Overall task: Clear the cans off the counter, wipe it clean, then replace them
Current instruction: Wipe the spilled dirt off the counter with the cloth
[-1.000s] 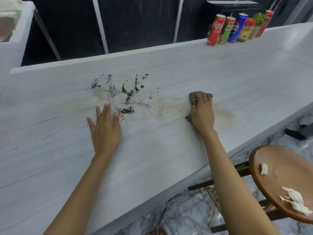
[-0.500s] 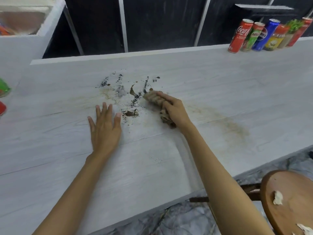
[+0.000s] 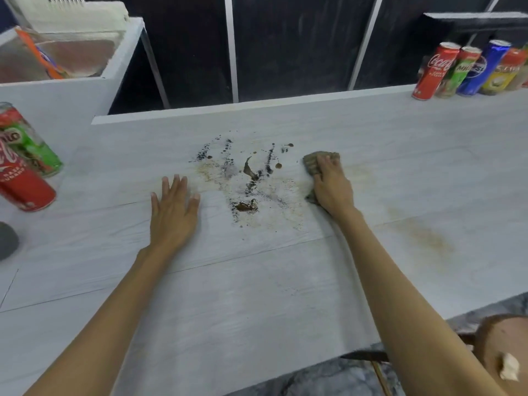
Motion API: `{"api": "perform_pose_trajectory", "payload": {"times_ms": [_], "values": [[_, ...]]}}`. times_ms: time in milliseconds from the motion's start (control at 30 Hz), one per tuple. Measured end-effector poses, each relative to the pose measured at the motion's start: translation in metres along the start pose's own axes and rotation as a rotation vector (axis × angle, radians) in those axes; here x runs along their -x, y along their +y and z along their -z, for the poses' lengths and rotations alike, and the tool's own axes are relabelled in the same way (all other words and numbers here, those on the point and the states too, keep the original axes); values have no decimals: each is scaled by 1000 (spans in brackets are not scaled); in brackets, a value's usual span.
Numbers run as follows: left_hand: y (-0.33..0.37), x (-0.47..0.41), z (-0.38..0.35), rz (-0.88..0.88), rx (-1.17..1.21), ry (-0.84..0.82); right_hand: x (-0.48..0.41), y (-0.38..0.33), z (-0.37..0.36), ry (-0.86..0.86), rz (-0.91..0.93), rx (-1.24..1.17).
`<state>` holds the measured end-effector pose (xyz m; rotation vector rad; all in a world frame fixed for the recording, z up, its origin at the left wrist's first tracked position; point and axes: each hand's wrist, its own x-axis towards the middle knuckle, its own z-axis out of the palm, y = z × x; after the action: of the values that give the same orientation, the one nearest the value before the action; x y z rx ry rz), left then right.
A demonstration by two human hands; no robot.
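Low in the frame both forearms cross the pale surface (image 3: 257, 295). At mid-frame the left hand (image 3: 174, 212) lies flat, fingers straight and spread, holding nothing. The right hand (image 3: 331, 187) presses a wadded cloth (image 3: 314, 162), fingers curled over it. The dark spill (image 3: 248, 190), streaked near-to-far, lies between the hands, directly left of the cloth, so a leftward sweep looks next. Beyond, a row of cans (image 3: 468, 71) stands upper right; two cans (image 3: 25, 161) sit at the left edge.

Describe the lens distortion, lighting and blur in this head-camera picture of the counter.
Head view: the wide lens leans the right cans and left cans outward, the left ones stretched and soft; light on the counter is even, no hard shadows; the right hand gripping the cloth looks slightly smeared.
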<state>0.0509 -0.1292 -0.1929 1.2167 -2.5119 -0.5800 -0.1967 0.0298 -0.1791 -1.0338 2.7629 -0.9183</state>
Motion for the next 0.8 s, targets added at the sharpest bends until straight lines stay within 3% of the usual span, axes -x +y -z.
{"api": "perform_pose_trajectory", "payload": {"times_ms": [200, 267, 367, 467, 533, 633, 733, 800], "values": [[0, -14, 1, -37, 1, -19, 26, -61, -43, -64, 188, -62], [0, -18, 1, -37, 10, -20, 24, -57, -33, -110, 121, -241], [0, -20, -2, -32, 34, 5, 23, -42, -10, -169, -58, -721], [-2, -22, -4, -42, 60, 30, 18, -21, 6, -28, -221, -959], [-2, -23, -4, -40, 78, 40, 10, -3, 15, 126, -259, -887], [-2, -23, -5, -34, 77, 51, -3, 20, 23, 234, -252, -551], [-3, -24, -6, -30, 42, 59, -27, 27, 12, 161, -182, -174], [-3, -25, -8, -10, 28, 71, -46, 23, 1, 96, -147, -62]]}}
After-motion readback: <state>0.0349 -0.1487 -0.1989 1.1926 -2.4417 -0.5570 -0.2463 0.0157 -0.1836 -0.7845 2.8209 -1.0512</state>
